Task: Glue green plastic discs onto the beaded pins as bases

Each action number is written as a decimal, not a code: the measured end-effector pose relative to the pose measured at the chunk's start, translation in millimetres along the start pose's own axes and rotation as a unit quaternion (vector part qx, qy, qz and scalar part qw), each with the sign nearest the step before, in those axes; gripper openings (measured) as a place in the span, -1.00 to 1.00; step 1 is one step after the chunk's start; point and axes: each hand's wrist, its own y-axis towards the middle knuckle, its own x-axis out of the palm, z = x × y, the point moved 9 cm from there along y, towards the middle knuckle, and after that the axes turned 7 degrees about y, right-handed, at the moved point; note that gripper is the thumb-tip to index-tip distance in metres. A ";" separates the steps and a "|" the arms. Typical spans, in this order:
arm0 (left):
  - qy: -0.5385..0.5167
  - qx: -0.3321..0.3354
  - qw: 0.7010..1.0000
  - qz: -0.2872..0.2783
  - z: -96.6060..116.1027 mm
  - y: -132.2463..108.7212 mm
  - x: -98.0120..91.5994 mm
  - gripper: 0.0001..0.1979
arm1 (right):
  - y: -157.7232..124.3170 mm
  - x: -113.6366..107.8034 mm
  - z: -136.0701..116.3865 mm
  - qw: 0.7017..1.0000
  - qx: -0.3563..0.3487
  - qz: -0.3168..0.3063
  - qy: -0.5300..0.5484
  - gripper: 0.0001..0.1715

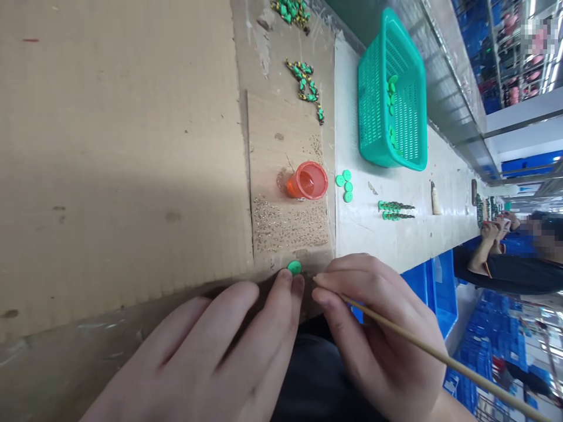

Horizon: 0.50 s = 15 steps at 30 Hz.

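Ahead, at twelve o'clock from the green disc [294,267], tiny beads [288,225] litter the cardboard [132,146] around an orange cup [308,180]; a teal basket [391,94] sits at one o'clock. The left hand [211,357] lies flat and open, fingertips just beside the disc. The right hand [378,334] pinches a thin stick [466,372].

no legible txt, no labels, no nos. anywhere

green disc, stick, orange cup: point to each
green disc [294,267], head view, its top face
stick [417,340], head view, middle of its shaft
orange cup [295,185], head view, its outer wall
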 end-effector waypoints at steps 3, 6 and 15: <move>-0.004 0.004 1.000 0.010 -0.3 -0.9 -1.0 -0.52 | -5.1 2.8 0.9 1.000 0.007 -0.018 -0.016 -0.76; -0.003 0.002 1.000 0.015 -0.4 -2.2 -0.9 -0.52 | -10.2 0.6 3.5 1.000 0.017 -0.017 -0.004 -0.72; 0.015 0.001 1.000 0.017 -3.4 -3.0 3.8 -0.47 | 17.6 -44.1 16.1 0.988 0.002 0.147 0.048 -0.78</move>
